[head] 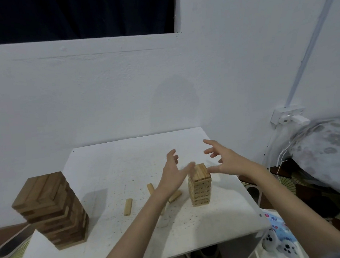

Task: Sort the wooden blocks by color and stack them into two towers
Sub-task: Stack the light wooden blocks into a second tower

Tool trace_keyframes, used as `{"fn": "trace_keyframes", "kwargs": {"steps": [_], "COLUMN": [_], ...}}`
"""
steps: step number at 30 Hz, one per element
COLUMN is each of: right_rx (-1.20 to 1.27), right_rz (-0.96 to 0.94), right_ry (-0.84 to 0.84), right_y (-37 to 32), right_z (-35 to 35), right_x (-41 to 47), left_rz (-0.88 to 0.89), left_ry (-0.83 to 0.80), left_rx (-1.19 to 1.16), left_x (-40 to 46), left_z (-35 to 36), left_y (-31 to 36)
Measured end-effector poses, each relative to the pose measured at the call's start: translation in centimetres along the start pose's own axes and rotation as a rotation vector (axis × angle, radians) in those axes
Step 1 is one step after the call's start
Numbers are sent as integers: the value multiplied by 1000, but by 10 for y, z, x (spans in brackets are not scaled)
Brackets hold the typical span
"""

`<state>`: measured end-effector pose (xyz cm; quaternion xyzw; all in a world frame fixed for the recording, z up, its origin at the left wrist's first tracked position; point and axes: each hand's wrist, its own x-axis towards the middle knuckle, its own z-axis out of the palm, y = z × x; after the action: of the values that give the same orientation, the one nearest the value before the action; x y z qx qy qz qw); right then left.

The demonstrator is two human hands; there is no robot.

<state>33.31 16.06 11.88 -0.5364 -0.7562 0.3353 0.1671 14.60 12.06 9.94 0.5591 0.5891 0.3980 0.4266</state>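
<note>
Both hands hover spread around the top of a pale block tower on a white worktop.

The short tower of pale wooden blocks stands upright near the worktop's right side; the left hand and right hand flank its top with fingers splayed, holding nothing — contact with the tower cannot be told. Loose pale wooden blocks lie flat left of it, some partly hidden by the left forearm. A taller tower of dark brown wooden blocks stands well apart at the left edge. The white speckled worktop sits against a white wall — a dark window above, a wall socket and floral pillow to the right.
</note>
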Motion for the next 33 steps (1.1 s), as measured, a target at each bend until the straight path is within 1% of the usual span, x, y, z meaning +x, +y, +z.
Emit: {"fn": "trace_keyframes", "kwargs": {"steps": [2,5,7,10,16,24,31,33], "right_rx": [103,212,266,284,249,286,274,247], "right_rz": [64,167,223,298,371,374,379,374], "right_ry": [56,79,70,0,-53,-81,-80,-74], "right_y": [-3,-12,-19,-30,-37,-36,-35,-35], "right_z": [-2,-3,-3,0,8,8,9,7], "right_x": [-1,-4,-8,-12,-14,-14,-12,-13], "left_rz": [-175,-393,-464,-527,-576,-589,-557,-524], "left_ry": [-8,-128,-202,-255,-277,-291,-311,-295], "left_rx": [-162,-401,-431,-451,-483,-528,-493,-472], "left_x": [0,-2,-6,-7,-5,-10,-11,-9], "left_z": [-6,-16,-19,-16,-10,-9,-7,-9], "left_y": [14,30,37,38,38,43,46,44]}}
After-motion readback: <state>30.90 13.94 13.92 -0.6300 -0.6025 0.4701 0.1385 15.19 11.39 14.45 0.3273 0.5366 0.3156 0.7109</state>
